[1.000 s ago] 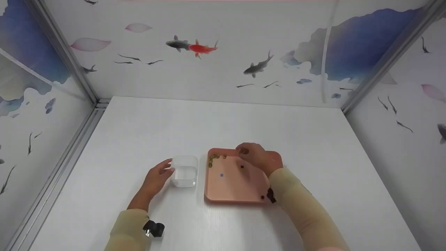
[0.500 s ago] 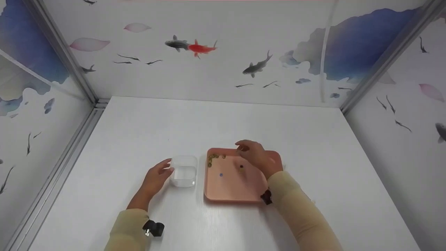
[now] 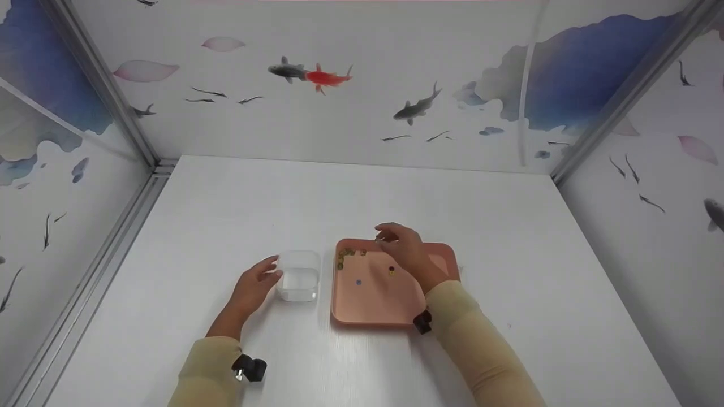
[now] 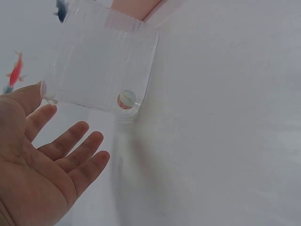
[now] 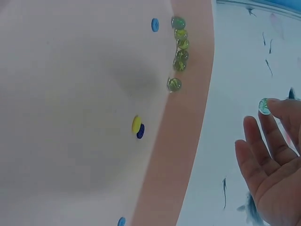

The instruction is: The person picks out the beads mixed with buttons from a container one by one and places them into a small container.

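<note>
- The right hand [image 3: 404, 246] pinches one greenish marble [image 5: 264, 106] between thumb and first finger, above the far edge of the tray [image 3: 362, 311]; it is good to keep this pinch gentle, because smooth round glass can slip.
- The left hand [image 3: 254, 284] has relaxed, parted fingers and touches the left wall of the clear box [image 3: 298, 295], which stands just beside the tray's left edge; this light touch should be enough to steady it.
- Any travel of the marble is best low and slow, and letting go near a surface should prevent bouncing.
- The wrist should pass well above the marble row [image 5: 179, 63] at the tray's far left corner, also the yellow disc [image 5: 136, 124] nearer the tray's middle, to avoid knocking them.
</note>
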Demonstrator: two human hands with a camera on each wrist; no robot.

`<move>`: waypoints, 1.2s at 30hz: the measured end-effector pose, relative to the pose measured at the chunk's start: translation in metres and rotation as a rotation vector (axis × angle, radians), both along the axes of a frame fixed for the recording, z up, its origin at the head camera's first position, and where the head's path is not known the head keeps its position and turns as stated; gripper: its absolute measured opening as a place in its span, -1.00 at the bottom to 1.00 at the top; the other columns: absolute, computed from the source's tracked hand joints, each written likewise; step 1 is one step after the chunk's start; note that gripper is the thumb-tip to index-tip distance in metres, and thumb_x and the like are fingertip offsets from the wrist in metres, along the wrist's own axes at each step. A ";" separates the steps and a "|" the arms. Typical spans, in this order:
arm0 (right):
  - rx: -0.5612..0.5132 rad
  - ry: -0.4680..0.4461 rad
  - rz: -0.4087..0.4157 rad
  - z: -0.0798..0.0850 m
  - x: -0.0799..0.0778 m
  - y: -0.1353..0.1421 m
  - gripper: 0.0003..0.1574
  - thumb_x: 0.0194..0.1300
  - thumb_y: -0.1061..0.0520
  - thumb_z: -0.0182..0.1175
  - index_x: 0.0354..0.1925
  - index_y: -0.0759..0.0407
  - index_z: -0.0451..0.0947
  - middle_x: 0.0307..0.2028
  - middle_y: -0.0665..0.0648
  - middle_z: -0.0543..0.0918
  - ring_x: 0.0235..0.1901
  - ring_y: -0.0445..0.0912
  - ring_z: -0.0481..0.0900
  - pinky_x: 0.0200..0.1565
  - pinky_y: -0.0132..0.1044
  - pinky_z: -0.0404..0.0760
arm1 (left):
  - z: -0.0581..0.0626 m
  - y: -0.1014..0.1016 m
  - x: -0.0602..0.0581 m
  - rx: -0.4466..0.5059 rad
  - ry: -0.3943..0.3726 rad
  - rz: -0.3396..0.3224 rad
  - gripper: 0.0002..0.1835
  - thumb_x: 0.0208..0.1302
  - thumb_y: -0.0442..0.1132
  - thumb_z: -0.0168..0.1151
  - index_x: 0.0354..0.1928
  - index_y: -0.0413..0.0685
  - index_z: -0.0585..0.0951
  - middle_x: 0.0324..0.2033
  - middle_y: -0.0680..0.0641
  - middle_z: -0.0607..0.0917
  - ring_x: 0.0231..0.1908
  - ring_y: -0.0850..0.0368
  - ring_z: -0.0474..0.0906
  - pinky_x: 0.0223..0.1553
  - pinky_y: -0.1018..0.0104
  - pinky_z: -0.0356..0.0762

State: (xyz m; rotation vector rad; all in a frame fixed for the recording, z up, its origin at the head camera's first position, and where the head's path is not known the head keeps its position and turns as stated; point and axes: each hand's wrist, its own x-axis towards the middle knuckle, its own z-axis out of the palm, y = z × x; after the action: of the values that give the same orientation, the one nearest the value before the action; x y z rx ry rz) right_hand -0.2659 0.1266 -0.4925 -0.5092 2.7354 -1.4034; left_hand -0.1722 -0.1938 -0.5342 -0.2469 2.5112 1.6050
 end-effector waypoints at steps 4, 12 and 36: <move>-0.012 -0.007 0.014 0.002 0.004 -0.005 -0.59 0.33 0.24 0.21 0.14 0.20 0.54 -0.13 0.17 0.66 -0.07 0.06 0.63 -0.07 -0.09 0.64 | -0.001 -0.001 0.000 -0.006 -0.004 -0.005 -0.45 0.46 -0.12 0.05 0.42 -0.09 0.27 0.30 -0.31 0.39 0.28 -0.26 0.33 0.25 -0.13 0.32; -0.038 -0.039 0.037 0.008 0.009 -0.016 -0.58 0.34 0.21 0.21 0.16 0.14 0.53 -0.11 0.14 0.64 -0.07 0.01 0.61 -0.02 -0.09 0.61 | -0.002 0.000 -0.003 -0.002 -0.008 0.001 -0.45 0.46 -0.13 0.03 0.42 -0.08 0.27 0.30 -0.31 0.39 0.27 -0.24 0.34 0.24 -0.11 0.34; -0.041 -0.087 0.092 0.017 0.017 -0.055 -0.59 0.31 0.25 0.22 0.13 0.17 0.54 -0.11 0.15 0.67 -0.09 0.01 0.64 -0.06 -0.18 0.64 | -0.004 -0.001 -0.003 -0.010 -0.004 0.002 -0.45 0.46 -0.12 0.03 0.42 -0.09 0.28 0.30 -0.31 0.38 0.29 -0.26 0.33 0.25 -0.13 0.32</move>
State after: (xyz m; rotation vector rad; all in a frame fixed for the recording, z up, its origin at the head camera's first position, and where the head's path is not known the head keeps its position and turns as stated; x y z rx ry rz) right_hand -0.2490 0.0718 -0.4750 -0.5542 2.5863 -1.4269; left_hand -0.1750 -0.1947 -0.5381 -0.2541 2.5175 1.5907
